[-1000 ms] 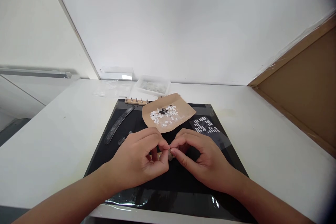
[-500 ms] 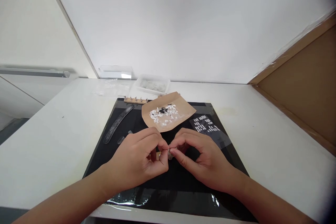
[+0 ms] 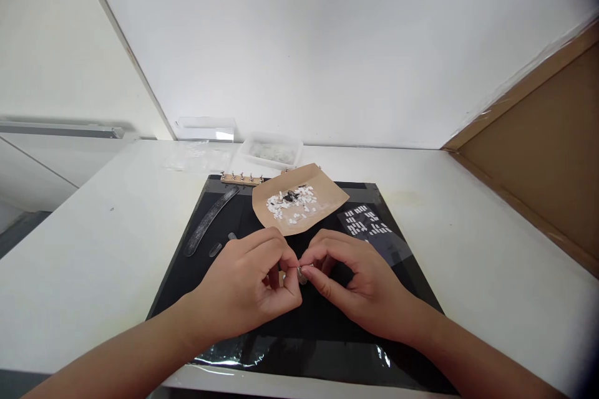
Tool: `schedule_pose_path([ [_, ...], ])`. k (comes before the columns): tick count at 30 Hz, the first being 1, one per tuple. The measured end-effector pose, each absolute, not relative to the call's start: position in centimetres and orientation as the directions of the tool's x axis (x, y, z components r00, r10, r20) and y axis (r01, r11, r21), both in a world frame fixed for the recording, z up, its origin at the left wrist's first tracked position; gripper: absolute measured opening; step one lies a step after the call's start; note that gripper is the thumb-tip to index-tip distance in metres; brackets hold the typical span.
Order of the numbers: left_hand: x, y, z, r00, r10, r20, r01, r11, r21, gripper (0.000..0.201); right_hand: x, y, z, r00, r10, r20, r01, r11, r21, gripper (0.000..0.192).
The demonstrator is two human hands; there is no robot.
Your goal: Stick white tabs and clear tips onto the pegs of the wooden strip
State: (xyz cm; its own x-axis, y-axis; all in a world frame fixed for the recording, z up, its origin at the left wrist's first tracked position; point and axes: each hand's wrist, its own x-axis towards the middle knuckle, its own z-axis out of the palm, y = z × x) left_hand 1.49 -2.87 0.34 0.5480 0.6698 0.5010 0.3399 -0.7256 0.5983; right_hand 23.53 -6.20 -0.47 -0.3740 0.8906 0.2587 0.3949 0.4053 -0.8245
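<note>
My left hand [image 3: 250, 283] and my right hand [image 3: 360, 283] meet fingertip to fingertip over a black mat [image 3: 234, 224]. Between thumbs and forefingers they pinch a tiny pale piece [image 3: 301, 272], mostly hidden by the fingers. Just beyond the hands lies a brown paper sheet [image 3: 322, 196] carrying a heap of small white bits [image 3: 292, 202] with a few dark ones. To the right of it a clear sheet [image 3: 367, 222] shows rows of white strips.
A long clear curved strip [image 3: 209, 219] and two small clear pieces lie at the mat's left. A wooden bar with metal pins [image 3: 241, 179] sits at the mat's far edge. Behind it stand a clear tray [image 3: 272, 151] and plastic bags. A brown board [image 3: 543, 143] leans at the right.
The hands stay pinched together on the small piece; the fingertips shifted only slightly. The view drifted a little.
</note>
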Motion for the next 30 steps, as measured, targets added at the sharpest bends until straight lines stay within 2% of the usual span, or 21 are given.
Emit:
schedule_pose_path([
  [14, 1.51, -2.6, 0.94, 0.554, 0.782, 0.285, 0.262, -0.488, 0.832, 0.01, 23.7, -5.76, -0.32, -0.385, 0.909, 0.158, 0.367, 0.308, -0.878, 0.011],
  [17, 1.48, -2.49, 1.07, 0.558, 0.812, 0.173, 0.258, -0.368, 0.893, 0.009, 23.71, -5.7, -0.41, -0.379, 0.915, 0.137, 0.347, 0.278, -0.896, 0.013],
  [21, 1.16, -2.21, 0.98, 0.6, 0.797, -0.072, 0.229, -0.085, 0.97, 0.002, 23.82, -5.68, -0.55, -0.377, 0.923, 0.072, 0.312, 0.2, -0.929, 0.015],
  [23, 0.96, -2.13, 0.91, 0.615, 0.772, -0.159, 0.218, 0.027, 0.976, 0.009, 23.89, -5.69, -0.57, -0.378, 0.925, 0.033, 0.297, 0.155, -0.942, 0.017],
  [30, 0.73, -2.08, 0.98, 0.626, 0.757, -0.184, 0.184, 0.086, 0.979, 0.016, 23.86, -5.6, -0.55, -0.388, 0.92, -0.05, 0.185, 0.025, -0.982, 0.02],
])
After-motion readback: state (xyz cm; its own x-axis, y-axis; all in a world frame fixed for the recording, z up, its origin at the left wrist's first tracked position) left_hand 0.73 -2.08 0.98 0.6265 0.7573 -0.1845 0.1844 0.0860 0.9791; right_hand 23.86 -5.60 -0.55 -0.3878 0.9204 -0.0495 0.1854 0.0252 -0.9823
